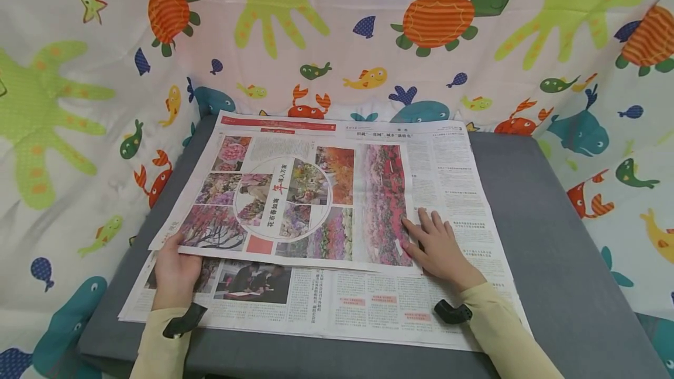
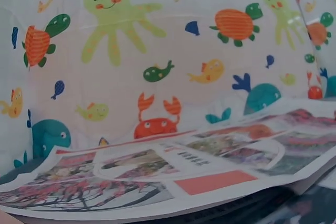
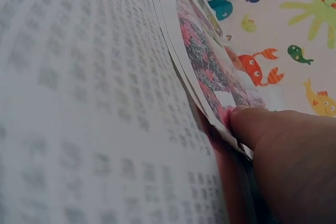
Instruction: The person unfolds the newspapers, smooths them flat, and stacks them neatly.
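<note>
A folded newspaper section (image 1: pixel 342 248) with flower photos and a white-ringed oval in its middle lies over a larger spread newspaper (image 1: pixel 463 192). My left hand (image 1: pixel 178 271) grips the section's near-left corner, its fingers hidden beneath the paper. In the left wrist view, the near edge of the flower page (image 2: pixel 215 179) is raised, with a dark gap under it. My right hand (image 1: pixel 439 247) rests with spread fingers at the section's right edge. In the right wrist view, the right thumb (image 3: pixel 252 121) lies on the flower photo near that edge.
The newspapers lie on a grey table (image 1: pixel 547 238). A white curtain (image 1: pixel 337 40) printed with sea animals surrounds the back and sides. Each cuff carries a black wrist device, one on the left sleeve (image 1: pixel 163 338) and one on the right sleeve (image 1: pixel 500 332).
</note>
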`<control>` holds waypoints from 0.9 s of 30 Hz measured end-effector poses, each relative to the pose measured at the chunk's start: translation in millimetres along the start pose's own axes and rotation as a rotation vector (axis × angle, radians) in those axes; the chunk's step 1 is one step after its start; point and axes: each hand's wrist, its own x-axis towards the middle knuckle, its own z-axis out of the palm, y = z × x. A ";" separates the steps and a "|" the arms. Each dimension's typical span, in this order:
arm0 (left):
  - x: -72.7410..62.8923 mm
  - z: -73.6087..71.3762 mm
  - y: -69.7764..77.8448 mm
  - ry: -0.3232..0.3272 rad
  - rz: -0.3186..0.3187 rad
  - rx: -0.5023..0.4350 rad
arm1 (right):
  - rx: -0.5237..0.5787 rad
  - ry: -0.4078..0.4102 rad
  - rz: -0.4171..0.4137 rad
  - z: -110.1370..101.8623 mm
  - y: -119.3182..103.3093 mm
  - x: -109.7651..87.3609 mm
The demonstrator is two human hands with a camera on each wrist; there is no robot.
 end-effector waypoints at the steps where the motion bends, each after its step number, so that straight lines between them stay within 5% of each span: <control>1: -1.4 0.8 -1.1 0.000 -0.016 0.009 | -0.001 0.002 0.000 0.1 0.1 0.1; 5: -11.9 6.8 -11.9 -0.039 -0.127 0.034 | 0.005 0.007 0.007 0.0 -0.6 -0.2; 10: -33.5 16.0 -39.7 -0.121 -0.239 0.295 | 0.013 0.010 0.010 1.3 -0.8 -0.3; 17: -52.9 21.5 -95.5 -0.235 -0.157 0.779 | 0.007 0.016 0.006 1.8 -0.2 -0.7; 22: -49.6 28.4 -111.6 -0.243 -0.096 0.760 | 0.014 0.013 -0.009 0.9 -1.7 -1.4; 27: -40.7 36.9 -112.4 -0.252 -0.113 0.650 | 0.009 0.017 -0.017 -0.2 -4.5 -5.7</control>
